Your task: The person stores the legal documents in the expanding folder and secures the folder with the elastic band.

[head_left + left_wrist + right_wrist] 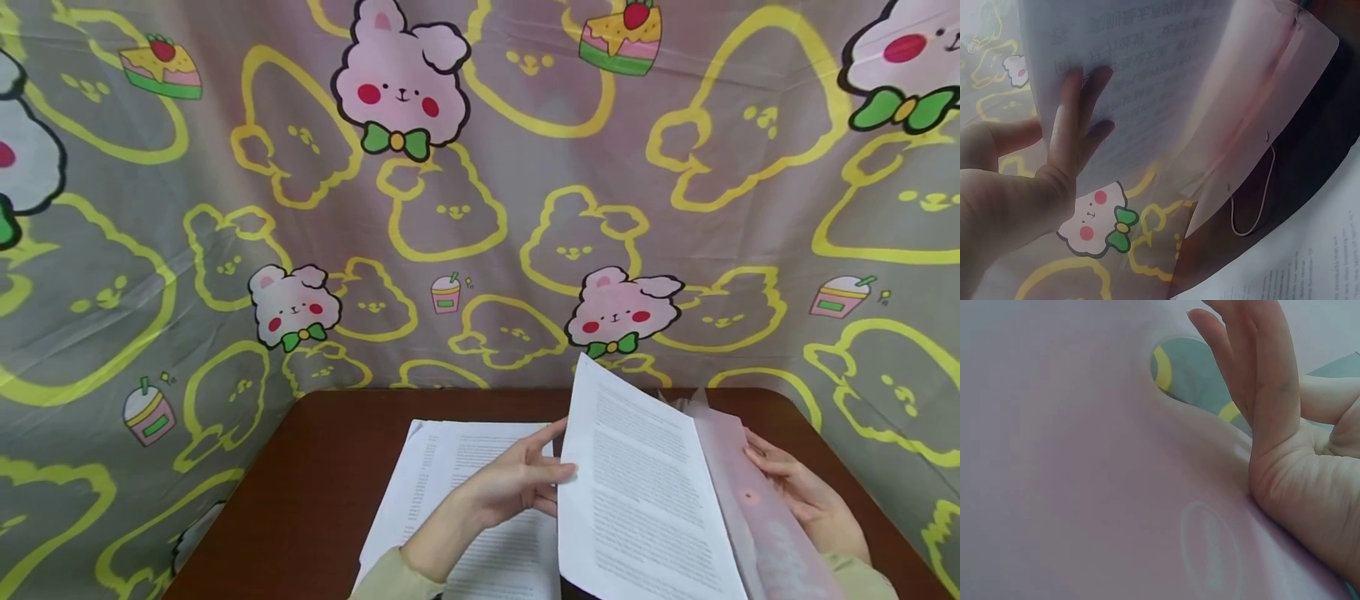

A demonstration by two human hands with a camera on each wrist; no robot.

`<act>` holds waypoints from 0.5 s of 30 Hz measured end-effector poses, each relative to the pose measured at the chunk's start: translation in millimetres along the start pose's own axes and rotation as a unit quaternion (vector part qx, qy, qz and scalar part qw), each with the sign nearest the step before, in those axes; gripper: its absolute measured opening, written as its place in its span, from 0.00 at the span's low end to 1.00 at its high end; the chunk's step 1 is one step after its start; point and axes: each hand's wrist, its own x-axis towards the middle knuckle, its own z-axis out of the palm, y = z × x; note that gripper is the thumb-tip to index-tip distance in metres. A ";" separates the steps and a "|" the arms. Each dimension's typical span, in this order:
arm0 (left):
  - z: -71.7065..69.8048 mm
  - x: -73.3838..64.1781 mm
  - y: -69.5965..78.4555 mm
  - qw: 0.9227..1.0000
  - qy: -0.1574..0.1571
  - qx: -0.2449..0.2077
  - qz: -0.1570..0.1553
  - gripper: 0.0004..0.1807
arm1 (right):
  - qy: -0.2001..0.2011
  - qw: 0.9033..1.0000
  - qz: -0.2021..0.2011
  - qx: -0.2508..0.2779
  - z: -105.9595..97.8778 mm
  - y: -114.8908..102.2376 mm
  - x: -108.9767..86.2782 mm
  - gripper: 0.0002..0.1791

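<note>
My left hand [517, 477] pinches the left edge of a printed paper sheaf [645, 483], thumb on the near face and fingers behind it. The sheaf stands tilted up, its right side against a pink translucent file folder [776, 533]. At the folder's right edge, my right hand [813, 500] holds it; in the right wrist view the pink cover [1085, 456] fills the left, with a pale oval mark. In the left wrist view, a thin cord loop [1254, 228] hangs from the folder's edge, and the fingers [1063, 125] lie against the sheaf's back.
A stack of printed paper [431, 475] lies flat on the dark brown table [262, 508], under and beside my left forearm. Behind the table hangs a patterned curtain [517, 167] with cartoon rabbits and yellow outlines, which also runs along both sides.
</note>
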 end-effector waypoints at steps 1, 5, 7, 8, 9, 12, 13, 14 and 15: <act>0.9 0.3 -0.9 1.000 -0.002 -0.001 0.000 0.43 | 0.006 1.000 0.001 0.000 0.7 0.4 -0.4 0.48; 3.9 1.6 -3.0 1.000 -0.007 0.001 -0.004 0.43 | 0.027 1.000 0.009 0.002 3.2 1.5 -2.1 0.48; 4.3 1.7 -3.1 1.000 -0.008 0.006 -0.003 0.43 | 0.033 0.999 0.009 0.005 3.9 1.9 -2.4 0.47; 4.3 1.3 -2.8 1.000 -0.006 0.008 -0.005 0.43 | 0.034 0.999 0.007 0.006 3.9 2.2 -2.4 0.47; 3.9 0.8 -2.3 1.000 -0.005 0.010 -0.005 0.44 | 0.032 0.999 0.006 0.006 3.7 2.4 -2.3 0.46; 2.2 -1.6 -0.6 1.000 0.003 0.013 -0.005 0.44 | 0.023 1.000 0.003 -0.004 2.7 2.7 -1.3 0.46; 1.5 -2.7 0.0 1.000 0.005 0.013 -0.003 0.45 | 0.020 1.000 0.000 -0.009 2.5 2.5 -1.0 0.46; 1.1 -3.5 0.7 1.000 0.006 0.011 -0.004 0.45 | 0.017 1.000 -0.001 -0.014 2.1 2.4 -0.8 0.47; 0.8 -4.1 1.0 1.000 0.004 0.011 -0.003 0.45 | 0.015 1.000 -0.001 -0.017 1.9 2.1 -0.6 0.47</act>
